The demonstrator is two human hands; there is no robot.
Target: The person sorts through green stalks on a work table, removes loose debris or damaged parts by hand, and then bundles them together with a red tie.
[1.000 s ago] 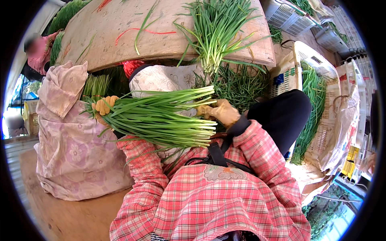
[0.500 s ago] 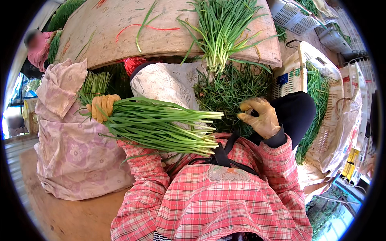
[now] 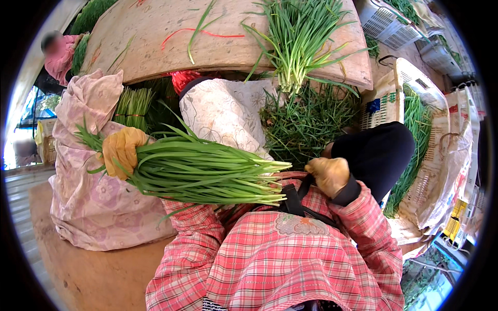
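Note:
My left hand [image 3: 123, 151], in a tan glove, is wrapped round the leafy end of a bunch of garlic chives [image 3: 202, 171]. The bunch lies level across my lap, its pale cut ends pointing right. Just beyond those ends, my gloved right hand [image 3: 329, 176] is closed beside my dark-trousered knee. What its curled fingers hold, if anything, is hidden. A looser pile of garlic chives [image 3: 303, 41] rests on the wooden table [image 3: 135, 41], with its stem ends hanging over the near edge.
Trimmed green leaves [image 3: 311, 122] are heaped below the table edge. Tied chive bundles [image 3: 136, 106] stand at left, behind a flowered cloth [image 3: 104, 207]. White plastic crates [image 3: 423, 85] holding greens line the right. A red strip [image 3: 171, 36] lies on the table. Another person [image 3: 59, 57] is at far left.
My right hand has closed from an open curve and moved down and slightly left, nearer the cut ends. My left hand, still gripping the chives, has shifted slightly lower.

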